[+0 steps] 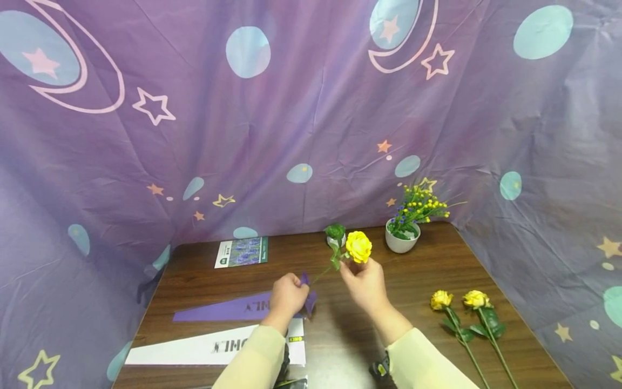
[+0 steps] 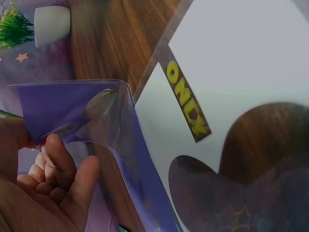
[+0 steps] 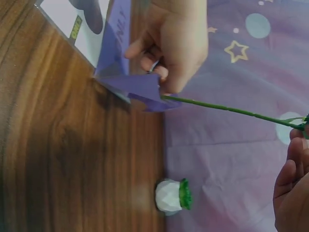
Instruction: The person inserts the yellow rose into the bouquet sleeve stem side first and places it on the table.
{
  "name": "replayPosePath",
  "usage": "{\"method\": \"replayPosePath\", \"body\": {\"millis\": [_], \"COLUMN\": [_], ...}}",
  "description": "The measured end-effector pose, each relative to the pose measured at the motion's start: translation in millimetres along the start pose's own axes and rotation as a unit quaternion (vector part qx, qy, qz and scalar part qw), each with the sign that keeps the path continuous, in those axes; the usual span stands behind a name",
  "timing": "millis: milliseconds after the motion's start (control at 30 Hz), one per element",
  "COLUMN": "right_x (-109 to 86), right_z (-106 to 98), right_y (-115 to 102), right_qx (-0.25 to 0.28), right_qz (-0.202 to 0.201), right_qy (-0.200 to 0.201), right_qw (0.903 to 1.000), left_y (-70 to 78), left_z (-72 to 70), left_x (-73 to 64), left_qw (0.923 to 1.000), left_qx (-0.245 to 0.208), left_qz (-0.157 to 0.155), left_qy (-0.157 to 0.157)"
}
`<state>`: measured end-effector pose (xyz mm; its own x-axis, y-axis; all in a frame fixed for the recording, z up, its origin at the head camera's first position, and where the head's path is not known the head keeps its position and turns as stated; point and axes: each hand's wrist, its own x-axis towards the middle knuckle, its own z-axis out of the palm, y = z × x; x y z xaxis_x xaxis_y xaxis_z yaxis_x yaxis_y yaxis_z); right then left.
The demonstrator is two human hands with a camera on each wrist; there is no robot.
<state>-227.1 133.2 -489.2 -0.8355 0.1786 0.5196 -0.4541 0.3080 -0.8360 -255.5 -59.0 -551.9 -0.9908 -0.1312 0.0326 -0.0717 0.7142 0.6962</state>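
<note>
My left hand [image 1: 288, 297] pinches the open edge of a purple flower sleeve [image 1: 228, 308], a clear-fronted wrapper printed with ONLY. The wrapper's tapered end lies on the table while its mouth is lifted and folded up, as the left wrist view shows. In my right hand [image 1: 367, 285] is a yellow artificial rose [image 1: 358, 247], pinched by the stem just under the bloom. Its thin green stem [image 3: 227, 107] slants across to the sleeve's mouth. There, the stem's lower end is hidden behind the purple film and the left fingers [image 3: 175, 79].
A white flower sleeve [image 1: 180, 347] lies in front of the purple one. Two yellow roses [image 1: 459, 300] rest at the right. Along the back stand a white pot of yellow flowers [image 1: 400, 243], a small potted plant [image 1: 334, 232] and a flower-picture card [image 1: 243, 252]. Purple curtains surround the table [image 1: 418, 324].
</note>
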Motion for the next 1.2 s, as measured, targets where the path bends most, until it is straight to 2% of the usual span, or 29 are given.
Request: {"method": "replayPosePath", "body": {"millis": [267, 633, 933, 1200], "right_x": [-4.3, -9.6, -11.9, -13.9], "right_z": [11.5, 23.5, 27.5, 29.8], "right_y": [10.5, 19.0, 27.9, 33.8], "right_qx": [-0.014, -0.031, -0.008, 0.016], "right_qz": [0.023, 0.045, 0.065, 0.126], "right_qy": [-0.019, -0.042, -0.039, -0.061], "right_qw": [0.9994, 0.9976, 0.9971, 0.9901], "left_y": [0.7, 2.8, 5.7, 8.7], "left_z": [-1.2, -1.0, -3.1, -4.0], "left_x": [-0.7, 1.0, -0.4, -0.3], "left_qw": [0.9998, 0.9995, 0.9986, 0.9955], "left_qx": [-0.009, -0.027, -0.043, -0.060], "left_qz": [0.013, 0.015, 0.031, 0.070], "left_qy": [0.008, -0.004, 0.003, 0.019]}}
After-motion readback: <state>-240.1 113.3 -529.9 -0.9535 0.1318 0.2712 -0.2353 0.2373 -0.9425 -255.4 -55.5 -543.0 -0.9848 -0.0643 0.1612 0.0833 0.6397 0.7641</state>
